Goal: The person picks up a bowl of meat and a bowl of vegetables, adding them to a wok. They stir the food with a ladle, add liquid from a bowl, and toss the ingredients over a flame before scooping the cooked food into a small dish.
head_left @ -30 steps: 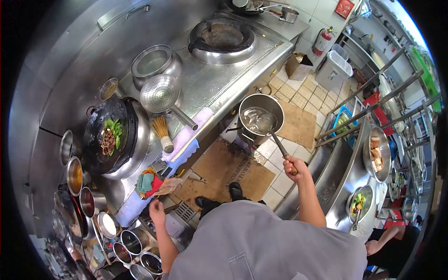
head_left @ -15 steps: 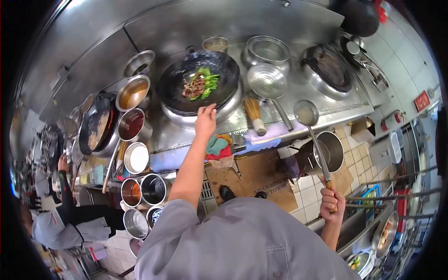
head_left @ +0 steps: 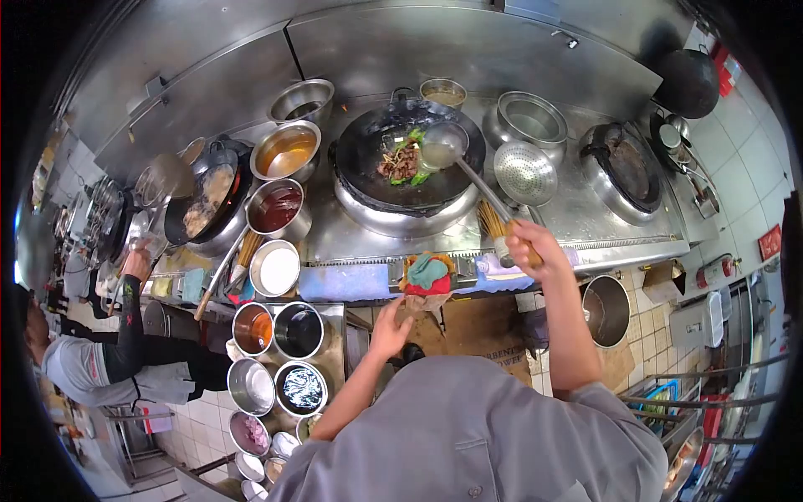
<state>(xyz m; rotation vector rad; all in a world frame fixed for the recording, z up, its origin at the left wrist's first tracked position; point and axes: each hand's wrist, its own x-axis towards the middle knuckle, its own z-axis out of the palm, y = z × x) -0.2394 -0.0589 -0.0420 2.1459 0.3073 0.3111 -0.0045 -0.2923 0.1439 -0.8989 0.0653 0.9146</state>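
Observation:
My right hand (head_left: 538, 249) is wrapped round the wooden-ended handle of a ladle (head_left: 443, 145). The ladle's bowl hangs over a black wok (head_left: 360, 159) and hides part of the meat and green vegetables (head_left: 401, 163) in it. My left hand (head_left: 391, 330) holds nothing, its fingers apart, just below the folded red and green cloths (head_left: 427, 273) at the stove's front edge. To the right of the wok lies a perforated strainer (head_left: 525, 172), with a bamboo brush (head_left: 493, 226) beneath it.
Left of the wok stand bowls of orange liquid (head_left: 287, 151), red sauce (head_left: 277, 208) and white contents (head_left: 274, 268). A co-worker (head_left: 100, 368) is at another wok (head_left: 177, 219) on the far left. A tall metal pot (head_left: 606, 311) stands at lower right.
My right hand has brought the ladle from the right up over the wok. My left hand has drawn back from the wok's rim to the front cloths. The view has shifted.

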